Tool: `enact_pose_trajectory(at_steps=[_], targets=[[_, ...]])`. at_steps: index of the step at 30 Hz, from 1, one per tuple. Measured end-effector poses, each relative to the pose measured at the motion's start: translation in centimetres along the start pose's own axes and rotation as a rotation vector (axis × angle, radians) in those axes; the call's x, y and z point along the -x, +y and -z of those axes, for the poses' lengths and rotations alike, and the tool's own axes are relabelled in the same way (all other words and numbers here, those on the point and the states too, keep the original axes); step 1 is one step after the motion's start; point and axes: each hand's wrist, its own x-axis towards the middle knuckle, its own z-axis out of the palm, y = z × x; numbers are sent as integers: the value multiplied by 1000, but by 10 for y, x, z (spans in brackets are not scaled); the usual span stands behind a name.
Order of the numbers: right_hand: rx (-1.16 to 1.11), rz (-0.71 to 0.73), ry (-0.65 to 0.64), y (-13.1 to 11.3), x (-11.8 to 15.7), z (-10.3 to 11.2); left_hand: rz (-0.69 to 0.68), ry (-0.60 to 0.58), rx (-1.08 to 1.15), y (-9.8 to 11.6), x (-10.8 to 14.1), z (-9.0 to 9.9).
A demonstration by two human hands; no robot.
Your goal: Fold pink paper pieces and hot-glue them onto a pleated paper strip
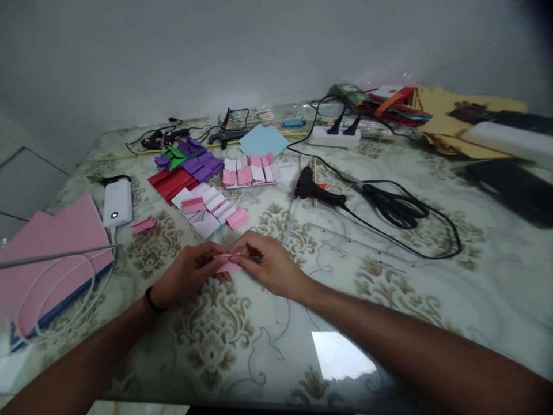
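A small piece of folded pink paper (227,266) is held between my two hands, low over the patterned table. My left hand (190,272) pinches its left side, with a dark band around the wrist. On its right side, the thumb and fingers of my right hand (264,260) are closed on the same paper. Just beyond my hands lie folded pink and white papers (209,208). Another folded pink piece (144,225) rests on the table to the left.
A black glue gun (319,190) with a coiled cable sits right of centre. Behind it are a white power strip (334,137) and light blue paper (263,140). At left lie a white power bank (118,202), pink sheets (64,242) and a metal rod (60,256).
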Motion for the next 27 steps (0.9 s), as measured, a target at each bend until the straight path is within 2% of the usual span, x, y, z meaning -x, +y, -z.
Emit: enact_pose_trajectory(at_steps=[3,8,11,15,20,23,27], targets=[[31,6,-48,-1,-1,1,-20,-13,-16,1,0,1],[78,-65,-221,-4,-4,5,-49,-14,-103,-2,-1,3],[138,-78,-264,-6,-3,6,-39,-30,-131,-1,-3,2],[219,-71,-253,-11,0,11,-31,-77,-177,9,-8,-4],[281,-21,-190,-15,9,30,-133,-72,-179,24,-20,-13],[305,-24,-146,-11,14,40,-170,-36,-136,25,-28,-19],[322,-24,-143,-1,17,42,-180,-17,-103,19,-31,-25]])
